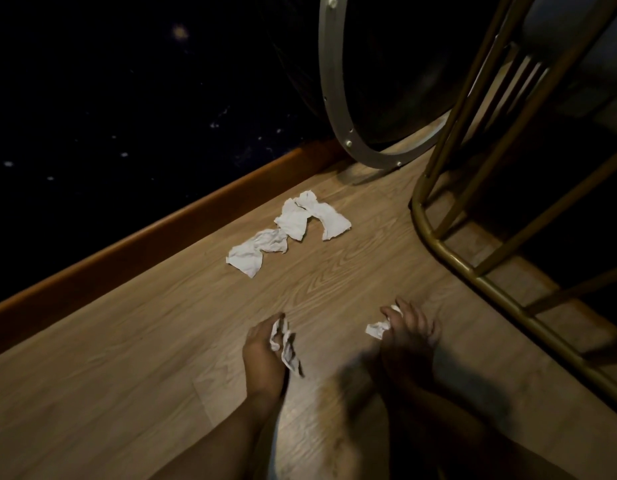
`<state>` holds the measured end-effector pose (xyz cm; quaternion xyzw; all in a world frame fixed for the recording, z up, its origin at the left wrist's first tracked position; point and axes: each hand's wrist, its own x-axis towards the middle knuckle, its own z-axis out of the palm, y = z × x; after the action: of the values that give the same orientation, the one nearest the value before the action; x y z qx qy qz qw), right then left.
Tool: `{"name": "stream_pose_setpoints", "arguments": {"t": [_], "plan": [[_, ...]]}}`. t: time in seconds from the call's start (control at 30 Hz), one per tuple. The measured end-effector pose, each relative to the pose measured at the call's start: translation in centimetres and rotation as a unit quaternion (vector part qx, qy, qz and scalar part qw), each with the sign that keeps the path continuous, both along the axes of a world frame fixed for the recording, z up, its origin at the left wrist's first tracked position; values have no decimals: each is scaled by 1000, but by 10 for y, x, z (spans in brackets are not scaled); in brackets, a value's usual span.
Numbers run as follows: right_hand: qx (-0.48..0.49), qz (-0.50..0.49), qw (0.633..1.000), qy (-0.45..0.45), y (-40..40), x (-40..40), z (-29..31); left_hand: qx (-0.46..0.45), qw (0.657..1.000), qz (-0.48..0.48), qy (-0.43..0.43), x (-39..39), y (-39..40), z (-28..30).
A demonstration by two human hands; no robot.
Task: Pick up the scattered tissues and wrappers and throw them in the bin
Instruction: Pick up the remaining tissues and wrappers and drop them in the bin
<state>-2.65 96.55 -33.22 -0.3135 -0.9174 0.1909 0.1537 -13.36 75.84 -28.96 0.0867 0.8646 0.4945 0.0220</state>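
Note:
My left hand (pixel 264 355) grips a crumpled white tissue (pixel 284 348) low over the wooden floor. My right hand (pixel 409 336) pinches another small crumpled tissue (pixel 378 329) by its fingertips, just above the floor. Farther ahead, three white tissues lie on the floor in a row: one at the left (pixel 255 252), one in the middle (pixel 293 221) and one at the right (pixel 326 216). They overlap at their edges. No bin is in view.
A brass-coloured metal chair frame (pixel 449 251) stands at the right. A large round metal-rimmed object (pixel 329 98) leans behind the tissues. A reddish wooden skirting (pixel 161 237) runs along the dark wall at the left.

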Motion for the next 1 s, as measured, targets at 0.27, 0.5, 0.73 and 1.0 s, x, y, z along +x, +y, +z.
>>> {"name": "stream_pose_setpoints", "arguments": {"t": [0.27, 0.5, 0.73, 1.0], "plan": [[48, 234, 958, 159, -18, 10, -24, -25, 997, -79, 6, 19, 2, 5], [-82, 179, 966, 167, -30, -25, 14, -175, 939, -274, 114, 25, -17, -17], [-199, 113, 967, 115, -15, -111, 67, -50, 985, -163, 16, -51, 9, 26], [-148, 57, 983, -97, -10, -247, 71, -277, 957, -76, 54, -166, 55, 22]]}}
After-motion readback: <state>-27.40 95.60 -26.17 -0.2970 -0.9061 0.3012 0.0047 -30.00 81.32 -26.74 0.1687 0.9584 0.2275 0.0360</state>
